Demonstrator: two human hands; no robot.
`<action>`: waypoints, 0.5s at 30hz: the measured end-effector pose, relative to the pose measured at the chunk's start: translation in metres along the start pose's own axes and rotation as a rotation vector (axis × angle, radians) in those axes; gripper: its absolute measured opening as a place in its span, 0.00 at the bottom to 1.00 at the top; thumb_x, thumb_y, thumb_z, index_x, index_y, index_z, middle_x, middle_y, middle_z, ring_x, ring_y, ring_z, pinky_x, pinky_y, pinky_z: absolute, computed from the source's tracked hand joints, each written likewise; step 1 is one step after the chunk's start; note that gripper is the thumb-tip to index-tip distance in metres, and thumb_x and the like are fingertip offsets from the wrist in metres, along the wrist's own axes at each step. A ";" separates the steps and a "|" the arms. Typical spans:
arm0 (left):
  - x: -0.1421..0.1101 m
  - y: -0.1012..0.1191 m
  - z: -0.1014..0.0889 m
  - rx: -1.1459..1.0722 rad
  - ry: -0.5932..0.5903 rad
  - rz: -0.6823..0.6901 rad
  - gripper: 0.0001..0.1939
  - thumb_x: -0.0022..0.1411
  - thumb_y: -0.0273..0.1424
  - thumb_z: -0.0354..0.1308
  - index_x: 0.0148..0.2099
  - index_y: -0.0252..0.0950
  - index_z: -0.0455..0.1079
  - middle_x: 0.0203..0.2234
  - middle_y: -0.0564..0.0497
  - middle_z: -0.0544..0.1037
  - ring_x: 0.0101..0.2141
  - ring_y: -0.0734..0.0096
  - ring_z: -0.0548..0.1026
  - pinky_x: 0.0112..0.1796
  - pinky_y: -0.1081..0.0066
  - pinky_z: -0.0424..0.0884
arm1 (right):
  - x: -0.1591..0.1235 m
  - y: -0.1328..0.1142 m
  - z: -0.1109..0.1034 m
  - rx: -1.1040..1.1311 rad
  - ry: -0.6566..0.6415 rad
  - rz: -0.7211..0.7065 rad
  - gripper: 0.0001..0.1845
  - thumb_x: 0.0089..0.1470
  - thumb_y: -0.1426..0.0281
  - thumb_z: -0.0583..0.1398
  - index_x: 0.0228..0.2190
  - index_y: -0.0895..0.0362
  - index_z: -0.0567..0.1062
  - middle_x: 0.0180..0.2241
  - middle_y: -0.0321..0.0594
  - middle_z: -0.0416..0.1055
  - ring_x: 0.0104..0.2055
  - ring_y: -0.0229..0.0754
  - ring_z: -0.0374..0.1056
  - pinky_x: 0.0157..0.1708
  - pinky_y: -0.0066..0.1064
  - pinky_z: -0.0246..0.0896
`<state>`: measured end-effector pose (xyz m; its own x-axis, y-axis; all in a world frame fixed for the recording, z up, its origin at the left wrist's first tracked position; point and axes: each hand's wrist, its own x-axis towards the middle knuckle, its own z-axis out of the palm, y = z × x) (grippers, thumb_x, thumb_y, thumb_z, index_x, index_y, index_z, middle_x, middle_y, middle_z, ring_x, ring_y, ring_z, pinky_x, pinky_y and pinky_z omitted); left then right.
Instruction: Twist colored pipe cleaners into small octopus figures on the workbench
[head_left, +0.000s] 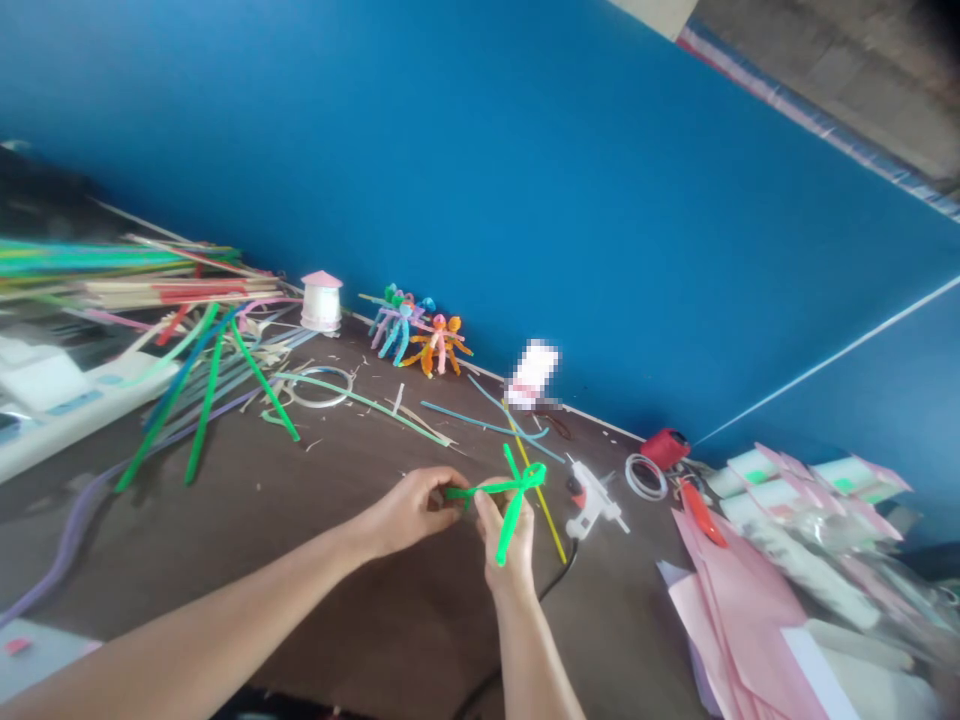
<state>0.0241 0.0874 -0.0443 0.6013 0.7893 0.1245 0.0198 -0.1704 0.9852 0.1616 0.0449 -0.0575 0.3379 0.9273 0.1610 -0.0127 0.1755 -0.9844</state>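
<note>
A bright green pipe-cleaner figure with a loop at its top right and several limbs sticking out is between my hands, above the dark table. My left hand is closed in a pinch on the figure's left end. Around its middle, the fingers of my right hand are closed, thumb on the near side. A yellow pipe cleaner lies behind my right hand. Just to the right of it rests a white glue gun, its dark cord running toward the table's front.
Finished pipe-cleaner figures stand along the blue wall, near a small white tower with a pink roof. Bundled pipe cleaners fill the left. Pink sheets, red-handled scissors or a similar tool and wrapped rolls lie right.
</note>
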 end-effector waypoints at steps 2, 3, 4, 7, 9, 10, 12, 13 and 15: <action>-0.002 0.001 0.004 0.191 0.072 0.139 0.12 0.50 0.22 0.51 0.40 0.34 0.65 0.29 0.53 0.72 0.29 0.75 0.68 0.30 0.76 0.64 | 0.001 0.001 0.001 0.029 0.030 0.049 0.08 0.42 0.67 0.60 0.25 0.58 0.67 0.16 0.27 0.54 0.15 0.28 0.46 0.14 0.22 0.41; -0.002 0.000 0.005 0.266 0.101 0.201 0.14 0.50 0.21 0.50 0.41 0.35 0.65 0.30 0.52 0.72 0.30 0.74 0.69 0.32 0.76 0.65 | 0.000 0.001 0.002 0.039 0.037 0.079 0.08 0.41 0.67 0.60 0.24 0.58 0.66 0.15 0.27 0.53 0.15 0.28 0.46 0.13 0.21 0.40; -0.003 -0.001 0.006 0.336 0.124 0.257 0.15 0.50 0.20 0.49 0.41 0.35 0.64 0.32 0.51 0.72 0.32 0.74 0.69 0.33 0.75 0.65 | 0.000 0.000 0.003 0.047 0.042 0.109 0.08 0.40 0.68 0.60 0.23 0.58 0.66 0.14 0.26 0.52 0.15 0.27 0.45 0.13 0.21 0.39; -0.005 -0.006 0.007 0.512 0.196 0.383 0.14 0.50 0.19 0.49 0.40 0.35 0.64 0.32 0.50 0.71 0.34 0.72 0.69 0.35 0.73 0.65 | 0.000 -0.003 0.006 0.071 0.040 0.181 0.09 0.38 0.69 0.60 0.21 0.58 0.64 0.13 0.25 0.51 0.14 0.27 0.44 0.13 0.21 0.38; -0.005 -0.008 0.006 0.575 0.221 0.411 0.12 0.51 0.20 0.50 0.38 0.35 0.65 0.30 0.50 0.71 0.33 0.71 0.69 0.34 0.74 0.65 | 0.000 -0.005 0.007 0.090 0.022 0.195 0.09 0.38 0.68 0.60 0.20 0.58 0.63 0.12 0.24 0.50 0.14 0.27 0.43 0.12 0.21 0.37; -0.005 -0.008 0.006 0.591 0.230 0.413 0.10 0.52 0.20 0.50 0.38 0.35 0.65 0.29 0.50 0.71 0.32 0.72 0.69 0.33 0.74 0.65 | 0.000 -0.005 0.007 0.098 0.013 0.195 0.10 0.38 0.68 0.60 0.20 0.58 0.63 0.12 0.24 0.49 0.14 0.27 0.42 0.13 0.21 0.37; -0.006 -0.007 0.006 0.606 0.234 0.409 0.08 0.53 0.21 0.51 0.36 0.35 0.65 0.28 0.51 0.70 0.31 0.72 0.69 0.32 0.75 0.65 | 0.000 -0.006 0.007 0.106 0.002 0.186 0.09 0.38 0.68 0.60 0.20 0.58 0.64 0.12 0.25 0.50 0.14 0.27 0.43 0.13 0.21 0.38; -0.006 -0.006 0.006 0.607 0.231 0.405 0.07 0.53 0.22 0.51 0.36 0.35 0.65 0.28 0.51 0.70 0.31 0.73 0.69 0.31 0.75 0.65 | 0.000 -0.006 0.007 0.109 0.001 0.181 0.09 0.38 0.68 0.60 0.20 0.58 0.64 0.12 0.25 0.50 0.14 0.28 0.43 0.13 0.21 0.38; -0.006 -0.004 0.006 0.600 0.225 0.397 0.06 0.53 0.23 0.52 0.35 0.35 0.65 0.27 0.51 0.70 0.30 0.73 0.68 0.30 0.76 0.64 | 0.000 -0.005 0.006 0.115 0.003 0.174 0.09 0.38 0.67 0.60 0.21 0.58 0.65 0.13 0.25 0.51 0.14 0.28 0.44 0.13 0.21 0.38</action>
<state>0.0252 0.0802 -0.0499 0.4775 0.6923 0.5411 0.3060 -0.7083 0.6361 0.1559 0.0461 -0.0517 0.3236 0.9461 -0.0109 -0.1786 0.0498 -0.9827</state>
